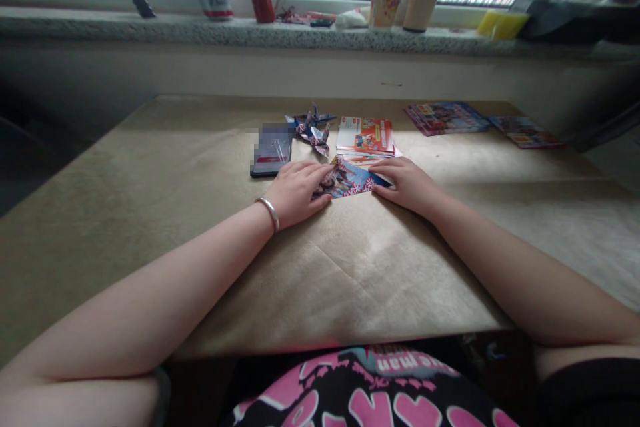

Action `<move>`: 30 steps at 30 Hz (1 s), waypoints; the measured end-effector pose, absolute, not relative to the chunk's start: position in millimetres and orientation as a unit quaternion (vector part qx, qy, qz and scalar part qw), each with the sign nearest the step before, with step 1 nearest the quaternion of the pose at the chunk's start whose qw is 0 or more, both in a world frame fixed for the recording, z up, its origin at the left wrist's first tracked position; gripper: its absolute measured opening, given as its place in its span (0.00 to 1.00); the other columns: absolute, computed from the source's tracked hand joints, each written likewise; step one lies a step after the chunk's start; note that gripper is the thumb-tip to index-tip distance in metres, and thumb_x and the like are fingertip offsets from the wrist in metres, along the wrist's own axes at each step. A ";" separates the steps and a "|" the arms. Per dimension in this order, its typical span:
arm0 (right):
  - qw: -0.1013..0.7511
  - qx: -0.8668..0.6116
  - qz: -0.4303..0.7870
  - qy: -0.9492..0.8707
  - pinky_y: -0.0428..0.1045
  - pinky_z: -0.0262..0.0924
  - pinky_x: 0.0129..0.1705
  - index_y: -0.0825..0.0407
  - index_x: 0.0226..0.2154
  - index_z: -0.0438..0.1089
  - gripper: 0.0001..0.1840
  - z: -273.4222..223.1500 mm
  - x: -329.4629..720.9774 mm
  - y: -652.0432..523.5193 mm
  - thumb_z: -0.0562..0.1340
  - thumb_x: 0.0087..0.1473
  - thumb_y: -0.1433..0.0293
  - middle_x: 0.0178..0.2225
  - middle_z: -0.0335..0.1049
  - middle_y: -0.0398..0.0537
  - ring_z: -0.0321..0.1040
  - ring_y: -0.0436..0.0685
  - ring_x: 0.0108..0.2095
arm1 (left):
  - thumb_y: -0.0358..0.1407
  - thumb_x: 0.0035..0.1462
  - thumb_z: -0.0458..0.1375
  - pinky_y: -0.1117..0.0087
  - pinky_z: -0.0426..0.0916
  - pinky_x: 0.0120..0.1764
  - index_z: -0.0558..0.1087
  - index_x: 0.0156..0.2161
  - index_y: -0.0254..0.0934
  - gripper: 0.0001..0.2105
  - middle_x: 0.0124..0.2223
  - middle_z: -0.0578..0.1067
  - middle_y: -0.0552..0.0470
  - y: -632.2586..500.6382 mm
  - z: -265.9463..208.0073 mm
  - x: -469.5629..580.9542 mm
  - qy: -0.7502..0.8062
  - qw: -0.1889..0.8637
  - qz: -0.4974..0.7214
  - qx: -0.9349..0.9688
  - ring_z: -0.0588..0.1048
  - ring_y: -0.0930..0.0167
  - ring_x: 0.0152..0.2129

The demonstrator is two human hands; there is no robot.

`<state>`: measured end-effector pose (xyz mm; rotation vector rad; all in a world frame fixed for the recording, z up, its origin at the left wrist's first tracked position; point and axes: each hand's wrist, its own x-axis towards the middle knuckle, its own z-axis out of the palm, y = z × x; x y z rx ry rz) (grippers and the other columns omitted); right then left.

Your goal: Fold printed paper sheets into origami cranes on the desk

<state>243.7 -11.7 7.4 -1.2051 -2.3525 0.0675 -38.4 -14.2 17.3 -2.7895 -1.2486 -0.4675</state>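
As I follow from afar through the head camera, the blue picture paper [353, 180] lies on the table [320, 280] between the left hand [299, 191] and the right hand [407, 185], fingers and thumbs set at its two ends — whether they pinch it or merely press it flat, I cannot tell. I judge this piece to be partway at most, while the folded paper shapes [319, 137] beside the phone [273, 152] look finished — and the flat cards [367, 135] just beyond look unworked
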 end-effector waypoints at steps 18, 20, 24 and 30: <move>0.277 -0.423 -0.023 -0.863 0.61 0.64 0.57 0.47 0.49 0.73 0.17 11.2 243.1 -16.3 0.63 0.55 0.69 0.50 0.75 0.48 0.69 0.60 0.53 | 0.41 0.56 0.59 0.56 0.64 0.54 0.47 0.69 0.32 0.40 0.58 0.71 0.38 -4.2 6.6 -41.1 -0.404 -0.058 -0.209 -0.889 0.71 0.57 0.53; 0.267 -0.420 -0.023 -0.867 0.61 0.64 0.57 0.46 0.50 0.72 0.19 12.3 243.2 -17.1 0.63 0.56 0.70 0.52 0.74 0.46 0.69 0.60 0.53 | 0.42 0.56 0.59 0.56 0.65 0.53 0.49 0.68 0.33 0.39 0.58 0.71 0.38 -3.0 5.7 -41.9 -0.402 -0.052 -0.203 -0.891 0.71 0.57 0.53; 0.246 -0.424 -0.047 -0.870 0.61 0.62 0.58 0.46 0.53 0.71 0.20 15.8 240.9 -20.7 0.61 0.58 0.68 0.53 0.74 0.46 0.69 0.60 0.54 | 0.43 0.58 0.57 0.57 0.65 0.54 0.54 0.67 0.33 0.35 0.57 0.72 0.38 -4.5 7.8 -41.5 -0.386 -0.014 -0.187 -0.903 0.71 0.58 0.53; 0.242 -0.448 -0.065 -0.858 0.60 0.63 0.56 0.48 0.51 0.73 0.19 18.0 234.1 -26.8 0.63 0.58 0.64 0.52 0.75 0.49 0.70 0.63 0.53 | 0.39 0.57 0.57 0.54 0.64 0.56 0.58 0.65 0.32 0.32 0.58 0.71 0.38 -10.8 14.5 -36.0 -0.373 0.013 -0.185 -0.909 0.71 0.58 0.53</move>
